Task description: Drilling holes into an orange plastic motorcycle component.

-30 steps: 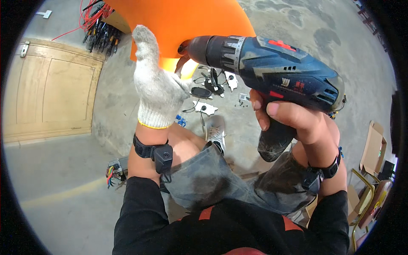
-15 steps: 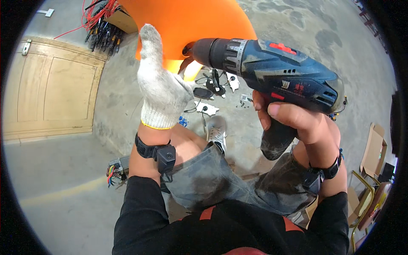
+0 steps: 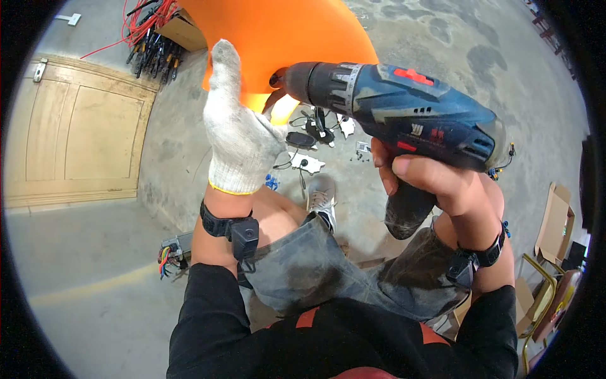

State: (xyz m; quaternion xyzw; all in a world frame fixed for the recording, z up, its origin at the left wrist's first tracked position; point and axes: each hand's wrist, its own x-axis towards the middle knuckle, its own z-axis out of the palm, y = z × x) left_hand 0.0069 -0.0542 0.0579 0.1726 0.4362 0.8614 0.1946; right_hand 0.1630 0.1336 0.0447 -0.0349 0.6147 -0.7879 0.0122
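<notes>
A blue and black cordless drill [image 3: 423,114] points left across the view, and my bare right hand [image 3: 435,180] is wrapped round its black handle. Its chuck end reaches a dark hole near the lower edge of a big, smooth orange plastic shell [image 3: 284,38]; the bit's tip is hidden there. My left hand [image 3: 237,126], in a white knitted glove, grips the shell's lower edge. The thumb lies upright against the orange surface, while the other fingers are mostly hidden behind it.
Black and white parts with cables [image 3: 306,161] lie on the concrete floor beyond my shoe [image 3: 322,196]. A wooden door panel [image 3: 82,126] is at left, near a heap of black tools and red cord [image 3: 154,44]. Cardboard [image 3: 555,221] and a metal-framed chair [image 3: 540,303] stand at right.
The drill and my right hand have shifted slightly left and down, its body tilting a little more. The orange shell has moved slightly with them. Both grips are the same.
</notes>
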